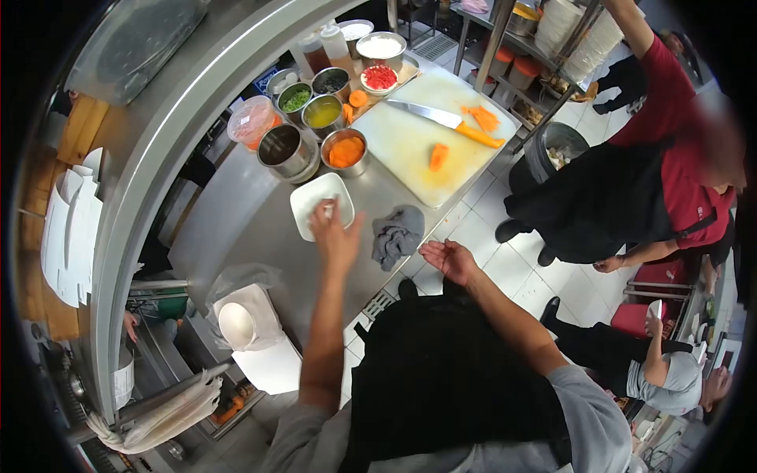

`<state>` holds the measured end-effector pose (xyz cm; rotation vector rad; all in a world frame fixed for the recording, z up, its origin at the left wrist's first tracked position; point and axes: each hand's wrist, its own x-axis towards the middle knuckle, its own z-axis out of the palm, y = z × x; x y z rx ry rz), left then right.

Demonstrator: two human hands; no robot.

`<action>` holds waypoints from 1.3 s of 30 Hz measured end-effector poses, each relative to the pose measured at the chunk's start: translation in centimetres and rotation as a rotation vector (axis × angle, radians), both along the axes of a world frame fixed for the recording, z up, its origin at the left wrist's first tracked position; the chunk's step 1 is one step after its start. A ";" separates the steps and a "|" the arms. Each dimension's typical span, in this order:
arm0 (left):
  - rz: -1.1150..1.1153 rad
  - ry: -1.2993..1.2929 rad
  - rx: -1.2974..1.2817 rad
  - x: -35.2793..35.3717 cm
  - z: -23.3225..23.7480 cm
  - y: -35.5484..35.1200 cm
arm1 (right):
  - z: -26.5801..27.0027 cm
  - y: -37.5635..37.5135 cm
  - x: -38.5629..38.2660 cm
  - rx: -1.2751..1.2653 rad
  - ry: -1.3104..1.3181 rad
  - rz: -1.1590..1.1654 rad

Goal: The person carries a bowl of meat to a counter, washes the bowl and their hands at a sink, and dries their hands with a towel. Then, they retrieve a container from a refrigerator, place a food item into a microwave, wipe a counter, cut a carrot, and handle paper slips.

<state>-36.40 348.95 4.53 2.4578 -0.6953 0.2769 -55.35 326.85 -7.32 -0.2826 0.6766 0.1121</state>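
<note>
My left hand (335,236) reaches over a white square dish (305,206). Its fingers bend down inside the rim and the thumb stands apart, with nothing seen held; what the dish contains is hard to make out. Palm up, my right hand (449,259) hovers by the counter's edge, fingers open and holding nothing. A crumpled grey cloth (398,236) lies between the two hands. Beyond them is a cutting board (386,146) bearing a knife (426,113) with an orange handle, a carrot piece (438,157) and carrot strips (482,119).
Metal containers stand behind the dish, including one of sliced carrot (346,150) and one of yellow liquid (322,113). Chopped red pepper (379,77) fills a small bowl. A white bowl (236,324) sits at the left. At right, a person in red (678,173) stands near a bin (536,169).
</note>
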 end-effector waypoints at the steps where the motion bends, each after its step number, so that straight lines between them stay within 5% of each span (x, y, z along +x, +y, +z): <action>1: -0.001 0.006 0.000 1.4 -0.1 1.5 | 0.0 -0.1 -0.1 0.002 -0.027 0.001; 3: -0.020 0.035 0.302 3.9 -0.5 3.6 | 0.0 -0.3 -0.2 -0.004 -0.015 -0.004; 9: -0.091 0.096 0.413 5.5 -2.2 3.9 | -0.4 -0.2 -0.2 -0.002 -0.030 -0.011; 19: -0.132 0.096 0.320 5.2 -2.5 4.0 | -0.2 0.1 0.1 -0.022 -0.014 -0.026; 22: -0.167 0.037 0.176 4.3 -2.1 4.1 | 0.1 0.1 0.1 -0.036 -0.017 -0.030; 27: -0.270 0.105 -0.458 -0.7 -1.6 2.2 | -0.1 0.0 -0.2 -0.027 -0.018 -0.059; 29: -0.405 0.263 -0.329 -4.9 -2.0 0.0 | -0.3 -0.2 -0.5 -0.012 -0.011 -0.068; 34: -0.514 -0.007 0.041 -6.0 -1.9 -4.8 | -0.2 0.0 -0.6 -0.058 0.029 -0.048; 37: -0.556 0.347 0.015 -3.8 -6.4 -5.3 | -0.2 0.0 -0.8 -0.073 0.046 -0.037; 39: -0.465 0.290 -0.040 -3.0 -5.4 -5.5 | -0.1 0.1 -0.7 -0.067 0.046 -0.021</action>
